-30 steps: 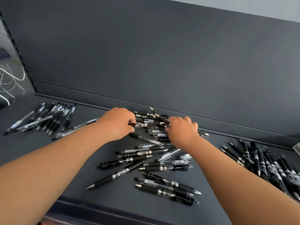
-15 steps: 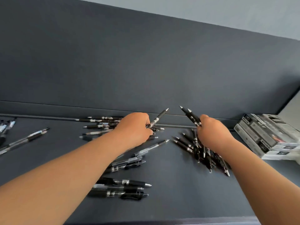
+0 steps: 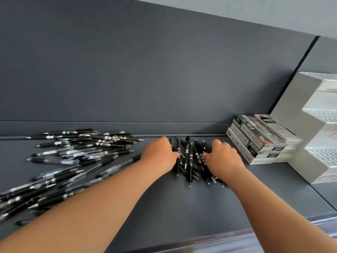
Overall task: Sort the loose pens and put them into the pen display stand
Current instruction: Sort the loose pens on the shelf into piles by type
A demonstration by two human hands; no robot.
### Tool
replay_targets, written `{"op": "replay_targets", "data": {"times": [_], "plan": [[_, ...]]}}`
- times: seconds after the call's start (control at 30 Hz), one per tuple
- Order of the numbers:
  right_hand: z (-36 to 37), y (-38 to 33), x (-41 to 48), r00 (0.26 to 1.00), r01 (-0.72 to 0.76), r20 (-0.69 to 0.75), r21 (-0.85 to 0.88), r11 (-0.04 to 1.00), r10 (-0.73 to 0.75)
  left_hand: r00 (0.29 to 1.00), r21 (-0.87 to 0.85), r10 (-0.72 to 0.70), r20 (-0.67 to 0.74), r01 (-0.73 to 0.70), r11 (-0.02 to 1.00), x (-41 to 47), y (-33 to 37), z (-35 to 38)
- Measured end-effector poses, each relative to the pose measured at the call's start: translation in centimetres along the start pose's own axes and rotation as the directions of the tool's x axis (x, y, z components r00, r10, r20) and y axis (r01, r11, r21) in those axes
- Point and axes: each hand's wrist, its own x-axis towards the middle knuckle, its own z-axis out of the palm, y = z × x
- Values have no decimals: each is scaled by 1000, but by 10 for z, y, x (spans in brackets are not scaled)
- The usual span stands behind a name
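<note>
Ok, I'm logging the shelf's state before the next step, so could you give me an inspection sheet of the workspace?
Surface: dark grey shelf, flat, with a raised lip at the back.
Job's things: loose pens scattered at left; bunch of black pens lying roughly parallel between the hands; white stepped display stand at far right, partly out of frame.
Clutter: stacked pen boxes beside the stand.
Grippers: left hand and right hand touch the bunch from either side; grip cannot be told.
Cables: nothing seen.
Surroundings: dark grey back panel; pale wall above.
</note>
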Motion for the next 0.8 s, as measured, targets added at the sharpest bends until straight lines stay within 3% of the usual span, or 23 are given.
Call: {"op": "replay_targets", "data": {"times": [0.17,0.37,0.6,0.8], "plan": [[11,-2,-4,992,52,121,-46,998,-46,998,97,-3,56,-2,995,2,0,12],[12,-13,-5,992,98,88,-77,992,-91,997,166,60,42,-66,984,-3,-8,4],[9,-63,-15,948,316,-18,-49,947,-317,956,401,271,-111,-206,893,-18,-46,-32],[17,-112,-35,843,538,-19,-25,843,-538,927,486,341,-158,-228,844,-38,-109,-73]]}}
